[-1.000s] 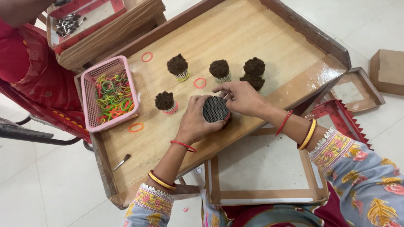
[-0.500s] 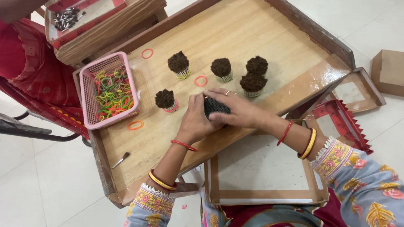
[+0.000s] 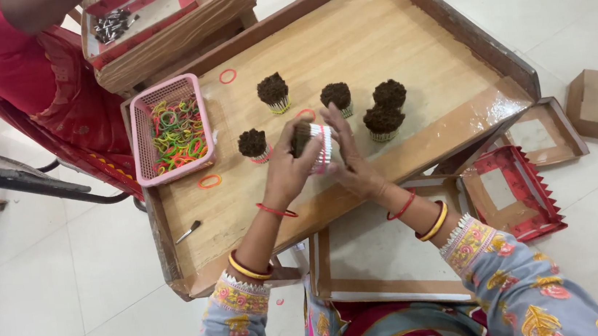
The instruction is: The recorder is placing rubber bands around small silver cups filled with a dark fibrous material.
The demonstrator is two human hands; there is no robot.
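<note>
Over the near middle of the wooden tray [image 3: 404,41] that serves as worktop, both hands close together on one bundle [image 3: 313,143] of thin sticks with dark brown heads, lifted clear of the wood. The left hand [image 3: 286,168] wraps the bundle from its own side, fingers curled round the shafts; the right hand [image 3: 349,162] presses against the opposite side, fingers extended upward along it. The bundle lies tilted, its long axis running roughly sideways between the palms, dark heads toward the left hand, pale ends toward the right. Neither hand is nearer: it sits between them. Five other bundles stand upright on the tray just beyond the hands, the closest [image 3: 253,143] beside the left hand. A pink basket [image 3: 141,136] of coloured rubber bands stands farther left.
</note>
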